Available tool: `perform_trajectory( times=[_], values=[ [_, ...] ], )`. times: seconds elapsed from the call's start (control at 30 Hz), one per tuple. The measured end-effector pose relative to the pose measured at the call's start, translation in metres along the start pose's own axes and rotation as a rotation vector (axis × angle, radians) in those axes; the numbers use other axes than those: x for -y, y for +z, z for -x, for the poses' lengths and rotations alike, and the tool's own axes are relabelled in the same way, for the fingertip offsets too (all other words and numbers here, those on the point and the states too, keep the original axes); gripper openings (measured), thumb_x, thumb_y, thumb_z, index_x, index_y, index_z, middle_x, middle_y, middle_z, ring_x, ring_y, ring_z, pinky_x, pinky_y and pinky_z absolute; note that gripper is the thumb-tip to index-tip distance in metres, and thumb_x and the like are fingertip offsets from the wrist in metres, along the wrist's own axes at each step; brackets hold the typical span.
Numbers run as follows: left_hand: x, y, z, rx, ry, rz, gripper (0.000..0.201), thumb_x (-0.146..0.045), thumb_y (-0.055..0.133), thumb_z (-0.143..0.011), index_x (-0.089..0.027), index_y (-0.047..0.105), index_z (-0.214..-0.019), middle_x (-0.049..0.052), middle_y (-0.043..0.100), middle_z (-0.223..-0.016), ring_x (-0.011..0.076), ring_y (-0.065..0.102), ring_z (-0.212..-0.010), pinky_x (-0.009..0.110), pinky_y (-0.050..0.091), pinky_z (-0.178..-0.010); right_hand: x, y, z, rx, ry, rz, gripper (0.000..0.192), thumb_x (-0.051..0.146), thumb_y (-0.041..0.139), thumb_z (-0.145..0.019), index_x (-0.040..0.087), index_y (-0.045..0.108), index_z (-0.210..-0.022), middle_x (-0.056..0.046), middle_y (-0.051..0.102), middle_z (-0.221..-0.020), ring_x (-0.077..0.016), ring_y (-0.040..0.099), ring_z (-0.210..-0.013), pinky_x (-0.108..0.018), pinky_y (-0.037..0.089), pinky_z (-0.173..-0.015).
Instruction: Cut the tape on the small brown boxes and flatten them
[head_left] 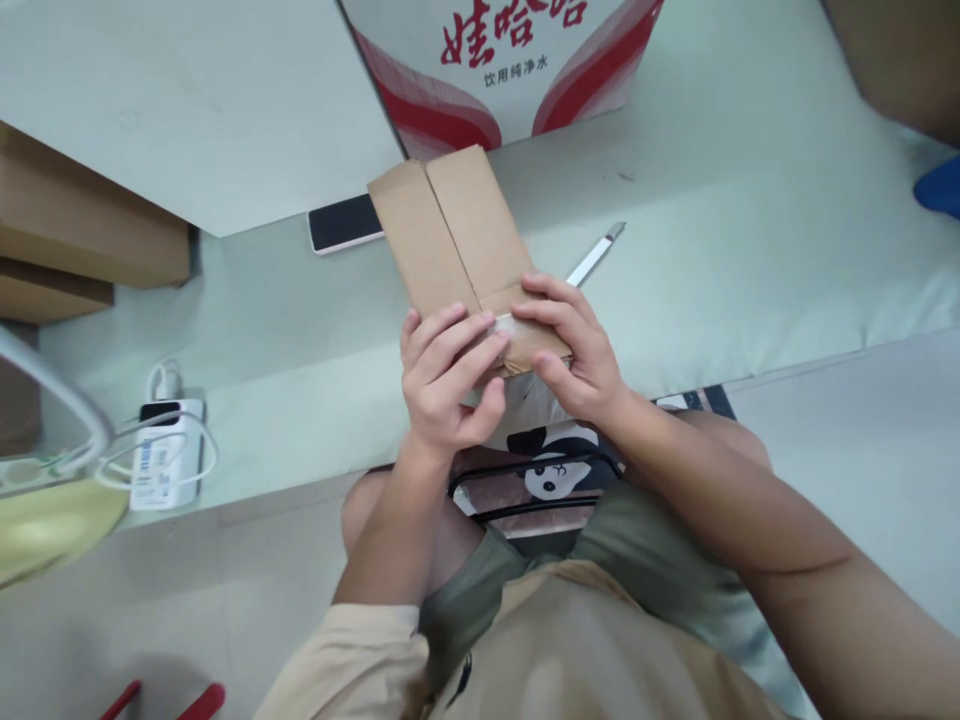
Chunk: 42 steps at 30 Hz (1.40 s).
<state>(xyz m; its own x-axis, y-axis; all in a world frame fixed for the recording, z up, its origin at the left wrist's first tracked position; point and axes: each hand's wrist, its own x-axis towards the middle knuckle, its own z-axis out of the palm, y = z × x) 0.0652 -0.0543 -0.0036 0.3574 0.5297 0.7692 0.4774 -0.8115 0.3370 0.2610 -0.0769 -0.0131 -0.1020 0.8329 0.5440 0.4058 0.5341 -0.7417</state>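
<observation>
A small brown cardboard box [454,225] with a seam down its top lies at the table's edge in front of me. My left hand [450,385] grips its near left end, with the fingers bent over the top. My right hand [574,345] holds the near right end, its fingers on the flap and the thumb at the front edge. Clear tape seems to cover the near end between my fingers. Just beyond my right hand lies a utility knife [596,253] with a silver body. The underside of the box is hidden.
A dark flat device [343,223] lies left of the box. Behind stands a red and white water carton [517,70]. A white charger block [166,460] with cables sits at the left, below brown cartons [82,215]. A panda-printed bag [559,475] is between my knees.
</observation>
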Motion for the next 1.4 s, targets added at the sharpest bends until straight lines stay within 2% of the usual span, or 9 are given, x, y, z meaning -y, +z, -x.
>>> perform_trajectory(
  times=[0.3,0.4,0.77,0.83,0.9,0.97,1.07,1.23,1.4],
  values=[
    [0.002,0.014,0.003,-0.083,-0.144,-0.075,0.037,-0.041,0.045,-0.096,-0.031,0.08,-0.103,0.003,0.079,-0.103,0.0251,0.068,-0.111,0.053,0.038,-0.121,-0.004,-0.004,-0.007,0.045,0.005,0.006,0.046,0.056,0.047,-0.099,0.026,0.061,-0.13,-0.011,0.058,-0.147,-0.0301,0.053,-0.142,-0.056,0.042,-0.122],
    [0.004,0.017,0.005,-0.108,-0.123,-0.019,0.037,-0.042,0.044,-0.097,-0.031,0.079,-0.105,0.002,0.079,-0.106,0.0245,0.069,-0.112,0.052,0.037,-0.121,-0.007,-0.004,-0.007,0.044,0.004,0.012,0.048,0.059,0.045,-0.098,0.026,0.062,-0.128,-0.011,0.058,-0.146,-0.0309,0.053,-0.141,-0.056,0.042,-0.121],
    [-0.004,0.012,0.0,-0.015,-0.215,-0.066,0.043,-0.045,0.042,-0.098,-0.027,0.08,-0.103,0.005,0.08,-0.111,0.0257,0.069,-0.116,0.051,0.037,-0.12,-0.016,-0.003,-0.008,0.044,-0.046,-0.028,0.056,0.066,0.04,-0.097,0.025,0.061,-0.129,-0.013,0.057,-0.147,-0.0316,0.053,-0.141,-0.057,0.042,-0.12],
    [-0.006,0.011,0.001,-0.007,-0.235,-0.093,0.044,-0.046,0.042,-0.098,-0.026,0.08,-0.103,0.005,0.08,-0.112,0.0256,0.069,-0.117,0.051,0.038,-0.12,-0.018,-0.007,-0.005,0.021,-0.036,-0.041,0.057,0.065,0.034,-0.099,0.026,0.058,-0.132,-0.012,0.057,-0.148,-0.0303,0.054,-0.139,-0.054,0.047,-0.114],
    [-0.006,0.011,0.001,-0.02,-0.224,-0.093,0.042,-0.045,0.043,-0.099,-0.026,0.08,-0.104,0.005,0.079,-0.112,0.0254,0.068,-0.118,0.05,0.038,-0.119,-0.023,-0.013,-0.003,-0.058,0.035,0.002,0.055,0.062,0.03,-0.101,0.025,0.056,-0.131,-0.012,0.064,-0.134,-0.0278,0.063,-0.122,-0.049,0.055,-0.101],
    [-0.006,0.01,-0.001,-0.034,-0.196,-0.072,0.039,-0.042,0.044,-0.099,-0.026,0.079,-0.105,0.006,0.079,-0.112,0.0255,0.068,-0.118,0.05,0.038,-0.119,-0.032,-0.02,-0.002,-0.095,0.182,0.115,0.049,0.056,0.034,-0.101,0.024,0.054,-0.132,-0.009,0.07,-0.105,-0.024,0.067,-0.094,-0.045,0.057,-0.087],
    [-0.006,0.006,-0.004,0.018,-0.178,-0.09,0.037,-0.041,0.045,-0.099,-0.026,0.079,-0.105,0.006,0.079,-0.112,0.0258,0.069,-0.116,0.051,0.037,-0.119,-0.046,-0.029,-0.006,0.014,0.421,0.308,0.045,0.044,0.046,-0.096,0.024,0.054,-0.136,-0.002,0.066,-0.078,-0.0217,0.06,-0.07,-0.041,0.054,-0.076],
    [-0.006,-0.002,-0.003,0.041,-0.135,-0.126,0.036,-0.038,0.047,-0.098,-0.026,0.078,-0.109,0.006,0.079,-0.115,0.0253,0.068,-0.117,0.049,0.042,-0.114,-0.051,-0.035,-0.015,0.256,0.571,0.525,0.048,0.034,0.052,-0.09,0.024,0.064,-0.135,-0.011,0.076,-0.09,-0.0277,0.065,-0.079,-0.041,0.051,-0.071],
    [-0.006,0.007,0.002,-0.063,-0.128,-0.132,0.035,-0.039,0.046,-0.098,-0.026,0.078,-0.106,0.005,0.079,-0.111,0.0241,0.069,-0.115,0.048,0.043,-0.114,-0.046,-0.034,-0.022,0.336,0.61,0.593,0.034,0.039,0.05,-0.092,0.024,0.071,-0.114,-0.013,0.077,-0.099,-0.0312,0.067,-0.085,-0.044,0.049,-0.072]
  ],
)
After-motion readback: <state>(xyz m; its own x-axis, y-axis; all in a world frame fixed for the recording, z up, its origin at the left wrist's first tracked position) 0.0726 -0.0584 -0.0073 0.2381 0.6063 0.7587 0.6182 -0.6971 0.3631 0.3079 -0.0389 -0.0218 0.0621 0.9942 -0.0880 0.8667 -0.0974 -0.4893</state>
